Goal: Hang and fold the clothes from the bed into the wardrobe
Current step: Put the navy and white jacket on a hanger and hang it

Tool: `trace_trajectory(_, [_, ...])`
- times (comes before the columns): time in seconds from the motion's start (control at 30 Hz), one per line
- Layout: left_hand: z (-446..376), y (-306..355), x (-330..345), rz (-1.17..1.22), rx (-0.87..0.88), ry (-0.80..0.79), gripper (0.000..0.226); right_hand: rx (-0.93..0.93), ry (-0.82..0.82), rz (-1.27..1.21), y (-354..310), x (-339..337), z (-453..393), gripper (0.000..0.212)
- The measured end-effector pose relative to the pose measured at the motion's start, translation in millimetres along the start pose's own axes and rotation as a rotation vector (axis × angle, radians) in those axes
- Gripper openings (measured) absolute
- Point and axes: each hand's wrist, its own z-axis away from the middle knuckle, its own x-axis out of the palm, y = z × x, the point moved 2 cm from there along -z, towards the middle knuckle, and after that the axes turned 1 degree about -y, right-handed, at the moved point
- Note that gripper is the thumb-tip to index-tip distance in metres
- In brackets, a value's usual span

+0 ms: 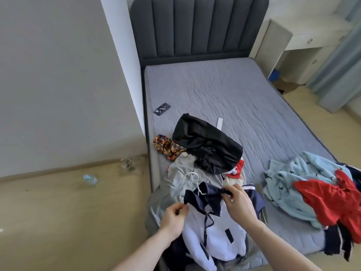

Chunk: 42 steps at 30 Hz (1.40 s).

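A person is standing at the foot of a bed (244, 90), working a white hanger (192, 181) into a navy-and-white jacket (213, 229) that is lying at the mattress's near edge. The left hand (172, 219) is pinching the navy collar at its left end, while the right hand (239, 202) is gripping the collar's other side, fingers curled around the fabric. To do this well, both shoulders likely need seating squarely on the hanger arms before lifting, with the hook kept free of the collar. Other clothes are waiting on the mattress: a grey garment (179, 177) under the jacket, a black one (207, 145) beyond it, a patterned piece (168, 146) by the left edge, and a light blue top (289, 184) with a red garment (332, 200) to the right. A phone (162, 109) is lying nearer the headboard. The wardrobe is not showing in this view.
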Motion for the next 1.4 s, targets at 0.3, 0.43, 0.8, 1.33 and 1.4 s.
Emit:
trace_trajectory(0.3, [-173,-123,-27,-0.057,-0.088,0.074,0.036,0.141,-0.115,0.016,41,164,-105,0.022])
trace_trajectory(0.43, [-254,-179,-44,-0.056,-0.118,0.166,0.031,0.149,-0.099,-0.030,42,227,-153,0.040])
trace_trajectory(0.8, [-328,-263,-67,-0.359,-0.151,0.225,0.041,0.390,-0.260,-0.071,115,343,-94,0.038])
trace_trajectory(1.33, [-318,-287,62,-1.119,0.252,-0.287,0.028,0.570,-0.328,0.023,164,415,-40,0.040])
trace_trajectory(1.4, [-325,-288,63,-1.160,0.277,-0.261,0.019,0.559,-0.334,0.051,169,419,-43,0.032])
